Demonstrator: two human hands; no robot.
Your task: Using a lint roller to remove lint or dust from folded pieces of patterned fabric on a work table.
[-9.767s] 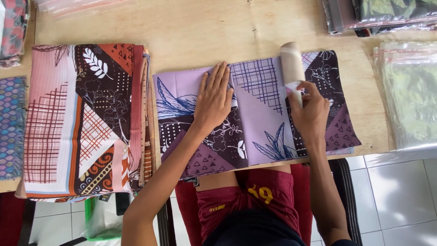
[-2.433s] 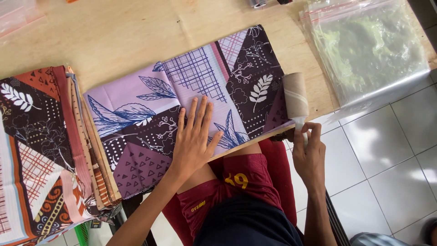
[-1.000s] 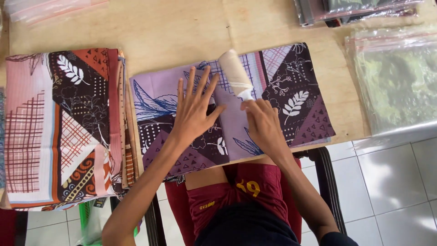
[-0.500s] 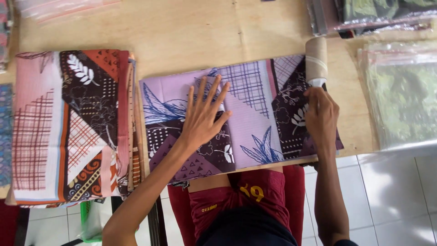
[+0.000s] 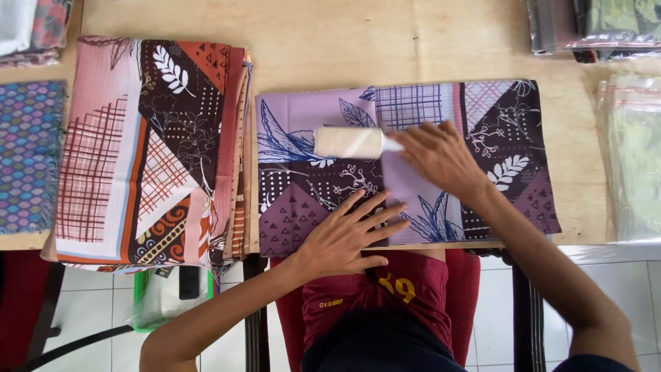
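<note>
Left hand [image 5: 348, 238] spread flat, pinning the purple folded cloth [image 5: 406, 158]. Right hand [image 5: 441, 160] grips the lint roller [image 5: 348, 142]; I roll with even pressure, cloth taut.

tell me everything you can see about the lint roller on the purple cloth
The lint roller is a cream-white cylinder lying on its side, its long axis running left to right, on the upper left part of the folded purple patterned cloth. A pale handle stub leaves its right end and disappears into the right hand, which grips it. The left hand lies flat on the cloth nearer the table's front edge, not touching the roller.
</note>
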